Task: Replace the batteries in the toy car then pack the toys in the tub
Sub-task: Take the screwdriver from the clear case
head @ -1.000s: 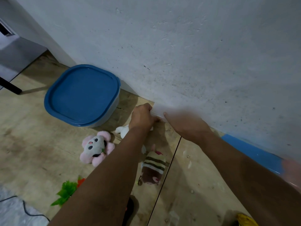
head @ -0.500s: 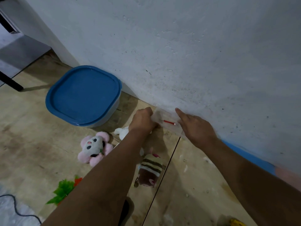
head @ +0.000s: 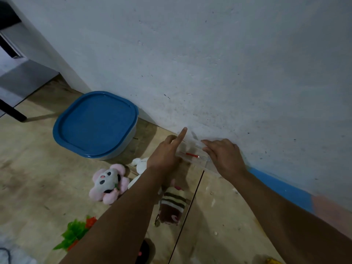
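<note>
Scuffed pale wall (head: 209, 54) — worn wooden floor (head: 34, 178)

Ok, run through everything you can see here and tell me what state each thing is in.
Tub: blue lid on, closed.
Clear box: against the wall, red-handled tool inside.
Left hand: at the box, index finger straight.
Right hand: fingers curled on the box.
Pink plush: lying on the floor, unpacked.
Striped plush: on the floor, unpacked.

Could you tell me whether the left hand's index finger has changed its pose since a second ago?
Yes. The left hand was curled at the clear box; its index finger now points up along the wall.
</note>
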